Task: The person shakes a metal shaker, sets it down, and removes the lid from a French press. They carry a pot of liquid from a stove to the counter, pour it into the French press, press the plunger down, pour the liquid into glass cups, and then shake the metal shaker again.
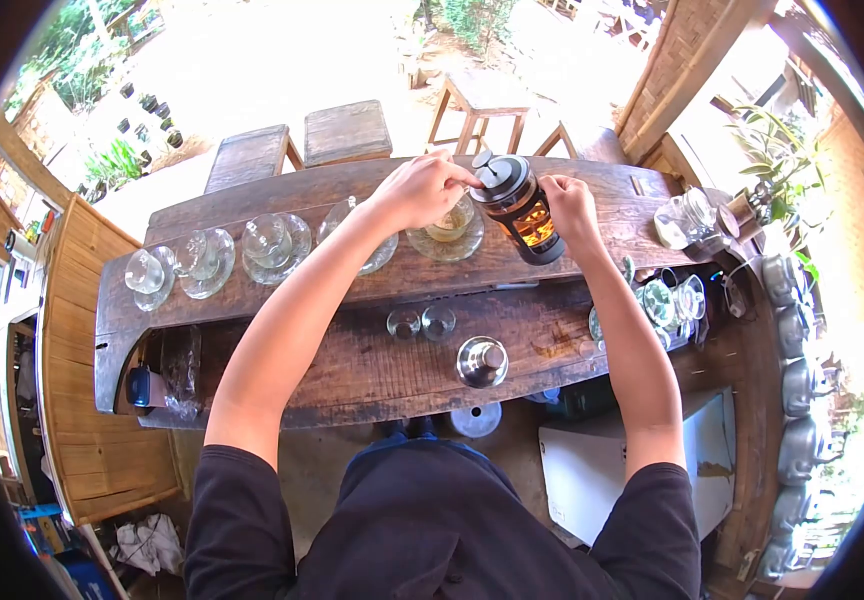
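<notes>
A French press [534,226] with a black frame and amber liquid inside leans to the left above the upper counter. My right hand [572,208] is closed around its handle side. With fingers curled, my left hand [420,190] presses its fingertips on the lid [498,174] beside the plunger knob. Just below and left of the press, a clear glass cup [449,224] with pale contents stands on a glass saucer [459,248]. My left forearm partly covers another glass cup and saucer [380,256].
More glass cups [267,240] on saucers line the counter [592,240] leftward. On the lower shelf are two small glasses [438,321] and a metal shaker [482,361]. Glass jars [687,215] and green-tinted glassware [657,300] stand right. Wooden stools [347,132] are beyond.
</notes>
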Tool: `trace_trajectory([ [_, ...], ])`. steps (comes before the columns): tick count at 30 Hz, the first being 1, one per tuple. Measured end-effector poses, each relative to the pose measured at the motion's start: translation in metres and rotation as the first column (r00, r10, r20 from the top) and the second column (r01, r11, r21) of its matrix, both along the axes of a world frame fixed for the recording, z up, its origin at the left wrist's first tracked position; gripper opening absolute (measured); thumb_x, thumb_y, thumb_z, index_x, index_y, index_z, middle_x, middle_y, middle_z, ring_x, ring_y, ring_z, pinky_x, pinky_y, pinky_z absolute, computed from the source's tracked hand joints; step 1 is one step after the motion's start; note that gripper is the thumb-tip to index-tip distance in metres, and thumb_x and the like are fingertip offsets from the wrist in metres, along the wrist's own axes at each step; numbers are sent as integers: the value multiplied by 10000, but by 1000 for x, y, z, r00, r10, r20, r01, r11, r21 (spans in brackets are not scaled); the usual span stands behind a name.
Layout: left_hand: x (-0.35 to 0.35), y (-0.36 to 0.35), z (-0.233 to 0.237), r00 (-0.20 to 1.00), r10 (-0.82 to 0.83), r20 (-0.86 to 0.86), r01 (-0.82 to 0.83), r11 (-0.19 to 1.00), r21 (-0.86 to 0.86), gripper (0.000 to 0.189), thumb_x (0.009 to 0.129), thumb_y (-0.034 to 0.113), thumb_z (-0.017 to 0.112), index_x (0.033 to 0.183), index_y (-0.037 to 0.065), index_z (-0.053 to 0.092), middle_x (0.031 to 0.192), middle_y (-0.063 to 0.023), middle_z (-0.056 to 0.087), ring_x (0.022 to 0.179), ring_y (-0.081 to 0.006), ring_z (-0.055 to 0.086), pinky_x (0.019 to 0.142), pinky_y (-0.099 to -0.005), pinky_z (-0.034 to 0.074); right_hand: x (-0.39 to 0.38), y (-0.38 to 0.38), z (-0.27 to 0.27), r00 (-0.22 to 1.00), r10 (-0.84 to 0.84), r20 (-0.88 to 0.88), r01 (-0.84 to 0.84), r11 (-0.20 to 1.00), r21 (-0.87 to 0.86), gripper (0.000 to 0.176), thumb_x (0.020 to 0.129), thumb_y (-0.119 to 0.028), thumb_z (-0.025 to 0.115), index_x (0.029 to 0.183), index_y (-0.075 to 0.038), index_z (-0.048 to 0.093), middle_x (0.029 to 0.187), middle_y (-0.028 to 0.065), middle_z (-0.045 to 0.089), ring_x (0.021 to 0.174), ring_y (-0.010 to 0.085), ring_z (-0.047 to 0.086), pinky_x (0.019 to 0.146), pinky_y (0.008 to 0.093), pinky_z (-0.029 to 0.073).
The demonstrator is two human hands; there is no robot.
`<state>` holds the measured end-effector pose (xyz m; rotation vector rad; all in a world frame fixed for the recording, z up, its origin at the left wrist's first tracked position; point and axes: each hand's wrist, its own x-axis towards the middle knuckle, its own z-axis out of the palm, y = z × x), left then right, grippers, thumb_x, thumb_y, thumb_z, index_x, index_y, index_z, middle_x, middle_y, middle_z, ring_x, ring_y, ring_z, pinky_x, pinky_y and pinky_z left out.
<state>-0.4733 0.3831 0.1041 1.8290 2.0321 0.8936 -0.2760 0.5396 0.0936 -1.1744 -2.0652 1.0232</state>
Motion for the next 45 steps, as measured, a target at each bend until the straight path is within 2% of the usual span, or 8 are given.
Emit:
trace_trajectory([
  [8,-1,1,-7,1000,21,-8,-21,1000,-16,320,932,193,510,1153,196,742,1008,-124,591,1040,-273,596,967,-395,448,-1,7,-7,1000,25,-14,-26,999,-35,368,899,-278,553,869,69,671,776,207,676,730,268,644,742,404,491],
  [17,1,-3,-1,998,54,23,-54,998,-14,315,914,196,532,1147,194,745,1021,-128,596,1054,-273,597,958,-387,457,-6,12,-5,998,54,-14,-54,999,-5,379,897,-271,553,735,72,566,681,178,609,634,225,554,671,418,462],
  [20,3,-5,4,999,36,-1,-36,999,-29,349,907,114,531,1193,164,725,1089,-134,589,1071,-265,589,991,-381,437,-7,12,-3,997,70,-14,-69,998,7,381,896,-269,551,732,74,560,693,191,619,639,228,560,675,422,466],
  [25,7,-6,7,997,73,8,-72,994,-81,341,909,116,533,1190,154,723,1109,-141,589,1090,-278,588,1006,-391,433,-8,15,-6,997,77,-21,-78,997,-8,383,894,-274,551,747,78,577,738,219,651,666,275,592,713,437,478],
  [32,10,-5,1,997,78,15,-77,996,-50,329,912,113,538,1179,151,726,1130,-147,590,1109,-283,588,1013,-402,436,-7,11,0,996,91,20,-91,996,-12,379,894,-280,548,779,75,615,783,233,673,724,314,640,747,442,486],
  [38,13,-5,-1,996,92,-3,-92,995,-49,327,909,117,541,1175,149,727,1076,-146,581,1045,-278,590,980,-391,445,-8,20,-12,993,115,31,-116,993,21,377,896,-278,545,800,76,633,806,245,681,751,336,655,760,446,490],
  [44,12,-3,-10,994,110,-18,-110,994,-6,351,901,118,538,1193,176,724,1044,-137,577,962,-267,592,923,-385,456,-5,20,-23,993,115,-29,-117,992,-52,375,904,-288,556,835,65,663,749,184,663,721,251,635,743,399,488],
  [45,14,-3,-10,994,106,-5,-106,994,9,360,899,117,539,1202,182,720,1038,-136,578,947,-265,591,912,-384,459,-6,25,-34,989,85,-119,-98,988,-116,368,908,-288,559,838,57,665,741,159,658,707,218,612,730,385,482],
])
